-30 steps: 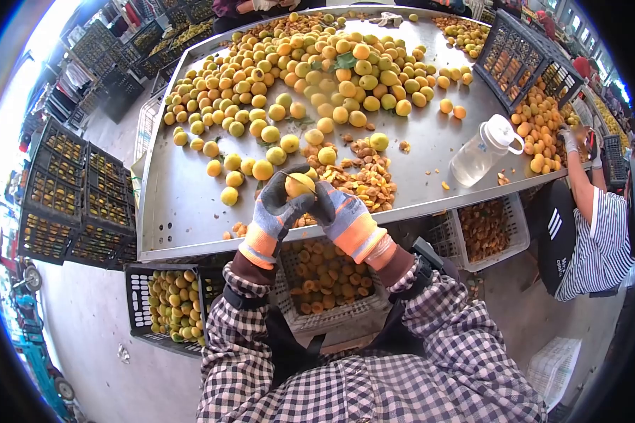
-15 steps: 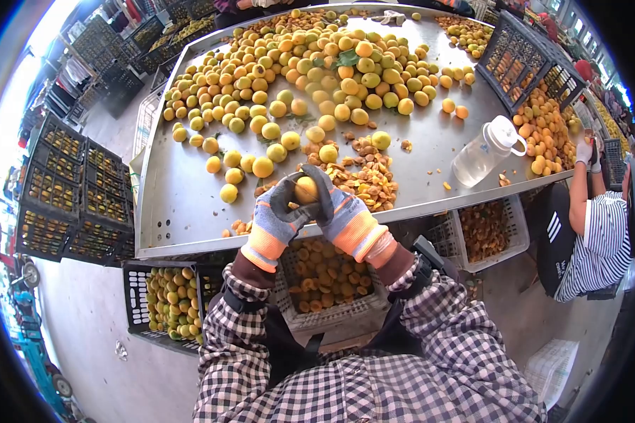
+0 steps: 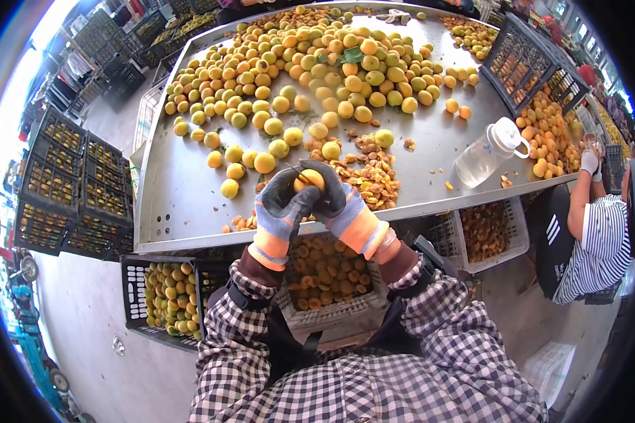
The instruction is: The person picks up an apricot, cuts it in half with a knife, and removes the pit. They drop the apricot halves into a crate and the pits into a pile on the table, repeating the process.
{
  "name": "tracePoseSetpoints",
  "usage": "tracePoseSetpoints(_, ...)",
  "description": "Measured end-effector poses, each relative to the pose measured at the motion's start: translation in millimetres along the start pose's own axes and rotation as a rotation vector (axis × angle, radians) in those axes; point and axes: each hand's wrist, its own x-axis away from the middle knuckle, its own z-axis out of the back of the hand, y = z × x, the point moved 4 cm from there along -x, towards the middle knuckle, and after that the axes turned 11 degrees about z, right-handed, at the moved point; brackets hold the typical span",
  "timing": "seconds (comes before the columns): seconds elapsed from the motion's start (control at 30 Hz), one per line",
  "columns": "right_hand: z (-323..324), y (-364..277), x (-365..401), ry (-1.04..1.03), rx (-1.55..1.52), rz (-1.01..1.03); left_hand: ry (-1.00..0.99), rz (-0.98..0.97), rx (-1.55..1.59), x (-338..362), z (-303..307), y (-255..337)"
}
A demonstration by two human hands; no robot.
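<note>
Both of my hands wear gloves with dark fingers and orange cuffs, and they meet just over the near edge of the steel table [image 3: 430,166]. My left hand [image 3: 281,208] is closed around the left side of a yellow apricot [image 3: 309,180]. Against its right side, the fingers of my right hand [image 3: 342,204] curl closed. A thin dark strip crosses the fruit's top between the fingers; I cannot tell what it is. Split apricot pieces and pits [image 3: 374,176] lie just beyond my right hand. Below the hands, a white crate [image 3: 310,319] holds halved apricots.
A big heap of whole apricots [image 3: 296,53] covers the table's far side. A water bottle [image 3: 483,156] stands at the right, near a tipped black crate [image 3: 518,60]. Black crates [image 3: 74,190] are stacked at left. A person in stripes [image 3: 600,236] sits at right.
My hands have tilted the apricot, and a thin dark strip now shows across its top. My left hand has shifted slightly right. The co-worker's hands at the right have moved a little.
</note>
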Motion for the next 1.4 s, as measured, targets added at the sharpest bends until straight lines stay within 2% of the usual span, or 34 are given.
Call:
tracePoseSetpoints(0.03, 1.8, 1.5, 0.7, -0.001, 0.001, 0.001, -0.007, 0.014, -0.03, 0.5, 3.9, -1.2)
tracePoseSetpoints(0.1, 3.9, 16.3, 6.3, -0.027, -0.227, -0.29, 0.017, -0.008, -0.139, 1.3, 1.5, -4.2)
tracePoseSetpoints(0.2, 8.8, 20.5, 1.4, 0.023, -0.313, -0.301, -0.044, -0.113, -0.222, -3.7, -0.6, -0.9)
tracePoseSetpoints(0.27, 13.6, 20.0, -2.6, 0.055, -0.304, -0.323, -0.087, -0.052, -0.212, -4.9, -1.0, 1.8)
tracePoseSetpoints(0.33, 21.8, 15.6, -0.7, 0.174, -0.723, -0.647, -0.081, 0.109, 0.007, -1.8, -5.5, 13.5)
tracePoseSetpoints(0.4, 25.9, 16.2, 0.1, 0.161, -0.735, -0.598, -0.107, 0.125, 0.03, -5.7, -0.8, 10.6)
tracePoseSetpoints(0.47, 29.6, 3.4, 0.6, 0.063, -0.696, -0.59, -0.11, 0.066, -0.012, -7.0, 0.9, 12.4)
tracePoseSetpoints(0.5, 35.3, -14.7, -1.4, -0.12, -0.65, -0.675, -0.107, 0.064, -0.01, -12.7, 4.5, 3.4)
tracePoseSetpoints(0.53, 38.2, -14.7, 0.7, -0.125, -0.648, -0.675, -0.098, -0.041, -0.032, -20.2, 8.8, -4.8)
tracePoseSetpoints(0.57, 36.7, -19.6, -0.7, -0.314, -0.56, -0.5, -0.087, -0.147, -0.056, -24.2, 14.5, -11.3)
tracePoseSetpoints(0.6, 33.7, -24.2, -0.1, -0.498, -0.467, -0.319, -0.083, -0.152, -0.056, -24.0, 15.9, -8.3)
tracePoseSetpoints(0.67, 37.2, -22.8, -1.5, -0.433, -0.484, -0.273, -0.142, -0.114, -0.028, -21.3, 15.8, -5.6)
tracePoseSetpoints(0.73, 48.5, -13.2, -4.1, -0.288, -0.418, -0.63, -0.162, -0.077, -0.084, -18.4, 15.0, -4.2)
tracePoseSetpoints(0.77, 48.4, -7.8, -6.4, -0.124, -0.356, -0.595, -0.18, -0.044, -0.142, -18.2, 12.4, -4.5)
tracePoseSetpoints(0.8, 42.4, 6.7, -3.9, -0.007, -0.335, -0.443, -0.187, -0.043, -0.14, -17.2, 7.7, -4.4)
tracePoseSetpoints(0.87, 28.1, 18.1, -2.7, 0.182, -0.454, -0.381, -0.166, -0.082, -0.171, -14.5, -4.1, -5.4)
tracePoseSetpoints(0.9, 22.3, 18.0, -8.0, 0.077, -0.332, -0.306, -0.195, -0.186, -0.213, -14.9, -10.4, -4.7)
tracePoseSetpoints(0.93, 19.9, 17.0, -7.8, 0.081, -0.333, -0.308, -0.197, -0.183, -0.214, -15.5, -11.7, -4.9)
tracePoseSetpoints(1.0, 19.2, 6.2, -10.3, -0.042, 0.337, -0.215, -0.093, -0.247, -0.526, -14.2, -12.6, -1.5)
tracePoseSetpoints(1.03, 16.8, 6.8, -11.4, -0.032, 0.372, -0.15, -0.095, -0.173, -0.492, -15.0, -11.8, -3.0)
tracePoseSetpoints(1.07, 15.8, 5.9, -13.2, -0.036, 0.37, -0.149, -0.091, -0.172, -0.491, -19.3, -9.1, -12.0)
tracePoseSetpoints(1.13, 12.1, -2.6, -17.3, -0.093, 0.386, -0.02, -0.108, -0.109, -0.243, -29.1, -7.9, -22.9)
tracePoseSetpoints(1.17, 13.0, 6.1, -13.9, -0.002, 0.306, -0.023, -0.004, -0.214, -0.404, -26.3, -4.4, -22.9)
tracePoseSetpoints(1.2, 13.6, 17.3, -12.1, -0.003, 0.306, -0.024, -0.004, -0.213, -0.404, -28.0, -1.5, -21.4)
tracePoseSetpoints(1.27, 25.3, 46.3, -11.2, 0.154, 0.165, -0.272, -0.057, 0.124, -0.083, -34.4, 10.1, -30.6)
tracePoseSetpoints(1.3, 34.7, 44.7, -17.1, 0.244, 0.236, -0.244, -0.067, 0.226, 0.036, -25.1, 2.9, -10.3)
tracePoseSetpoints(1.33, 40.1, 43.7, -21.1, 0.244, 0.237, -0.244, -0.068, 0.227, 0.037, -24.0, 3.6, -12.2)
tracePoseSetpoints(1.4, 51.3, 40.8, -24.1, 0.416, -0.173, -0.316, -0.112, 0.246, 0.171, -22.3, 3.0, -18.6)
